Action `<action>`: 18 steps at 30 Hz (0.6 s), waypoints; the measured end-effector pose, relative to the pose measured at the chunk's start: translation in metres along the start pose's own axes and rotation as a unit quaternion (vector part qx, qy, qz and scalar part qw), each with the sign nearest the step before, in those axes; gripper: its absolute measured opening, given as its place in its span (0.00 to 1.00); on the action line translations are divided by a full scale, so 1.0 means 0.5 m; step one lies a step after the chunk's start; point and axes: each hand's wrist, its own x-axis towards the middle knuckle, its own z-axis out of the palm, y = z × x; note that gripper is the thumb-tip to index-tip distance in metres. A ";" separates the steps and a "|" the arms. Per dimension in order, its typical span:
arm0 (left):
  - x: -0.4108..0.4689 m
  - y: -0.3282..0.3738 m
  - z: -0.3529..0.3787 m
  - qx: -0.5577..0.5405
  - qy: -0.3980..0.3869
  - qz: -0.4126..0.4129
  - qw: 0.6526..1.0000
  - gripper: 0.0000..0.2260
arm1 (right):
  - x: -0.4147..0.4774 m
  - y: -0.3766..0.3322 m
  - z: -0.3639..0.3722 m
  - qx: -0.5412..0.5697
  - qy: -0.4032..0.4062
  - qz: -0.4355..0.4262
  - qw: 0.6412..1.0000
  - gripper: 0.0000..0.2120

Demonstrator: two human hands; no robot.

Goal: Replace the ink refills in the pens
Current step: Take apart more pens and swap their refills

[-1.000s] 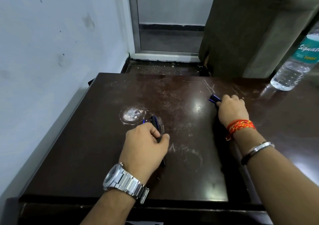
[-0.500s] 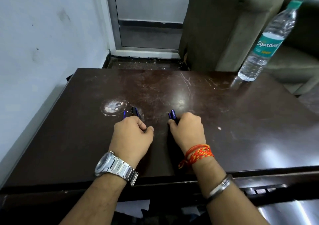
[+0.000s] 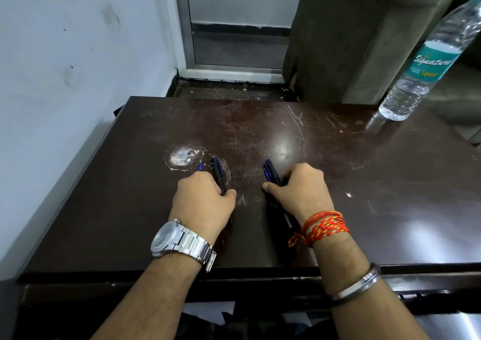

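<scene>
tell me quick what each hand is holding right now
Left hand: grips a dark pen.
Right hand: grips a blue pen.

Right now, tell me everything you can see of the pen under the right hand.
The pen is dark, black with a glossy blue stretch, plastic by its shine. It lies flat on the brown table, pointing away and slightly left. Its far end sticks out past the right hand, whose curled fingers and thumb close over its middle; its near end shows by the wrist. Whether it is one pen or two side by side cannot be told.
</scene>
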 end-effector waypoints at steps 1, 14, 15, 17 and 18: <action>0.001 0.000 0.002 0.003 -0.010 -0.002 1.000 0.14 | 0.001 0.002 0.001 -0.002 -0.004 -0.002 1.000 0.18; 0.010 -0.003 0.009 0.037 -0.058 0.001 0.998 0.12 | 0.019 0.001 0.013 0.035 0.031 -0.009 0.999 0.16; 0.010 -0.002 0.009 0.035 -0.059 0.000 0.998 0.13 | 0.018 0.001 0.013 0.037 0.033 -0.009 0.999 0.17; 0.011 -0.001 0.009 0.039 -0.059 0.003 0.997 0.13 | 0.016 0.000 0.012 0.030 0.044 -0.016 0.998 0.19; 0.011 -0.001 0.009 0.043 -0.059 0.005 0.997 0.12 | 0.014 -0.001 0.011 0.024 0.053 -0.022 0.998 0.21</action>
